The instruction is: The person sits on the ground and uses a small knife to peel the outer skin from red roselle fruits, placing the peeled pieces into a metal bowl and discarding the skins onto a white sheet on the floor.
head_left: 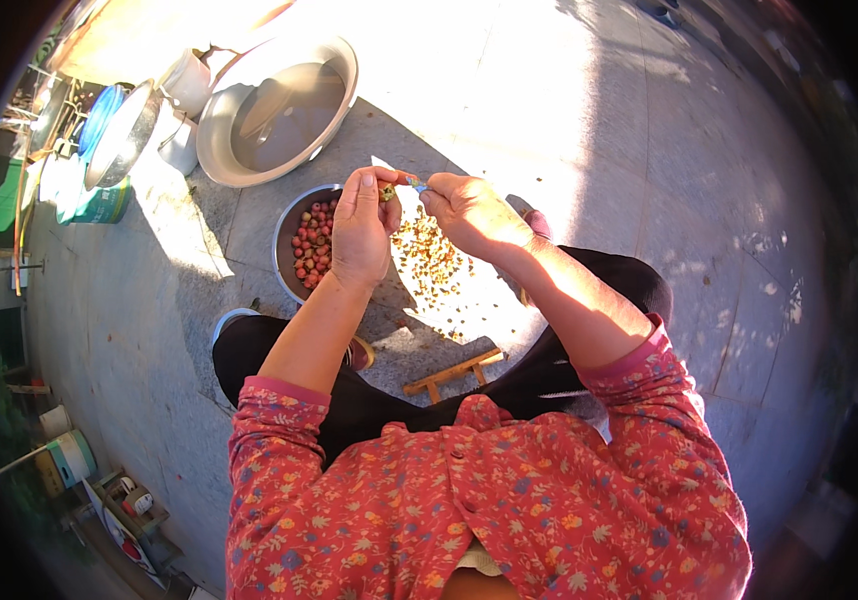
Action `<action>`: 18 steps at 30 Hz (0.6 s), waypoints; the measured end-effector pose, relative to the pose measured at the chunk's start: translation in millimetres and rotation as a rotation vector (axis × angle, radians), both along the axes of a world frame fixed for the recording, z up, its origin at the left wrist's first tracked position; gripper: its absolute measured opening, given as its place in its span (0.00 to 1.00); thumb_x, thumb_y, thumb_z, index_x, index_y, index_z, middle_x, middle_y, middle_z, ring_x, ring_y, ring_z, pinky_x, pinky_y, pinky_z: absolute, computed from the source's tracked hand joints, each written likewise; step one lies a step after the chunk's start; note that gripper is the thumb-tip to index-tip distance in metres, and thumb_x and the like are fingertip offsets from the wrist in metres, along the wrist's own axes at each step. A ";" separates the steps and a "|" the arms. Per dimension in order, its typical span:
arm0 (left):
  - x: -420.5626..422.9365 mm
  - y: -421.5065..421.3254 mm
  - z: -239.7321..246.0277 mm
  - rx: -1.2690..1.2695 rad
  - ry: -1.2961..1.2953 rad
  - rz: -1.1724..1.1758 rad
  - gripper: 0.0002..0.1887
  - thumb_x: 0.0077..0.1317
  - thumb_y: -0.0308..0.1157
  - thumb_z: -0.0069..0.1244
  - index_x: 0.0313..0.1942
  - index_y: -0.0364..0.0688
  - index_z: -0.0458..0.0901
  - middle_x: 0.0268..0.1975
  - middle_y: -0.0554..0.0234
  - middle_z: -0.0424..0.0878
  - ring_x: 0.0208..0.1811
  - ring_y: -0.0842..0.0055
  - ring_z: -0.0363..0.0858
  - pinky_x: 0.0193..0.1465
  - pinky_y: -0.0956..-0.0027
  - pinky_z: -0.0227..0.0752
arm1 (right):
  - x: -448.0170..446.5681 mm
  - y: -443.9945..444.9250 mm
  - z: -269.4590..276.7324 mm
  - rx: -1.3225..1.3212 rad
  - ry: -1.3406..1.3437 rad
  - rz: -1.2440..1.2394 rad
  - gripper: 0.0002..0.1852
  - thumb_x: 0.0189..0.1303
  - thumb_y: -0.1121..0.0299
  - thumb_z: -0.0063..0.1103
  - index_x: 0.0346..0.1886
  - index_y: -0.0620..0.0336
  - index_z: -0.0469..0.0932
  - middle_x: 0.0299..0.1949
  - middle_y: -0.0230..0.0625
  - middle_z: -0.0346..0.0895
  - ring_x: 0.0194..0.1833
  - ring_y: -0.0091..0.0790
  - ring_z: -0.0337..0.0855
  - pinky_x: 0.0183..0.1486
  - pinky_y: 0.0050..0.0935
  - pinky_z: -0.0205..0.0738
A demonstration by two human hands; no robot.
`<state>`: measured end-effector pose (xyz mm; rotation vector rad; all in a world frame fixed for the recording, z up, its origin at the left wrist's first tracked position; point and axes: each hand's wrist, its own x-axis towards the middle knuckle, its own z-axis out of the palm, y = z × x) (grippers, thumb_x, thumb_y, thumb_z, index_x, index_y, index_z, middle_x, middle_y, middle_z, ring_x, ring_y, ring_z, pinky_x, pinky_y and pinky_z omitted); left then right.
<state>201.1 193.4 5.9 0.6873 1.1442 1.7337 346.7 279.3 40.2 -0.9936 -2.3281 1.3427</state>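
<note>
My left hand [363,225] holds a small round fruit [387,193] between thumb and fingers, its cut, yellowish side showing. In my right hand [470,214] is a small tool with a blue part [420,186], its tip close to the fruit; the fingers hide most of it. Below and left of my left hand stands a round metal basin [276,244] partly filled with small red fruits [312,251], which look like hawthorn. Under both hands, fruit scraps [429,259] lie scattered over the sunlit paving.
A large pale basin [215,150] rests farther off to the left. Beyond it are a metal bowl [125,139], a white bucket [187,82] and a green bucket [102,204]. Between my knees is a low wooden stool frame [453,373]. Another basin's rim [228,319] shows by my left knee.
</note>
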 end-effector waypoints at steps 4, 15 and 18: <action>2.0 0.8 3.3 0.047 -0.211 -0.079 0.14 0.81 0.36 0.30 0.47 0.39 0.72 0.47 0.54 0.80 0.28 0.83 0.67 0.32 0.79 0.63 | 4.8 -2.0 4.0 0.025 -0.007 0.002 0.13 0.70 0.62 0.54 0.33 0.63 0.73 0.26 0.49 0.75 0.28 0.42 0.76 0.35 0.40 0.71; -0.9 3.0 -7.0 0.005 -0.394 -0.126 0.14 0.80 0.37 0.35 0.51 0.38 0.74 0.46 0.57 0.80 0.37 0.79 0.73 0.39 0.77 0.68 | 5.2 -3.6 5.1 0.151 -0.030 0.005 0.13 0.70 0.61 0.52 0.35 0.61 0.75 0.27 0.51 0.78 0.31 0.53 0.81 0.36 0.45 0.73; -0.7 2.7 -7.0 0.037 -0.333 -0.168 0.15 0.80 0.39 0.35 0.51 0.38 0.73 0.46 0.56 0.81 0.34 0.82 0.69 0.36 0.78 0.65 | 3.8 -4.6 3.3 0.243 -0.072 0.026 0.11 0.70 0.62 0.52 0.36 0.60 0.76 0.28 0.52 0.80 0.34 0.55 0.83 0.37 0.48 0.75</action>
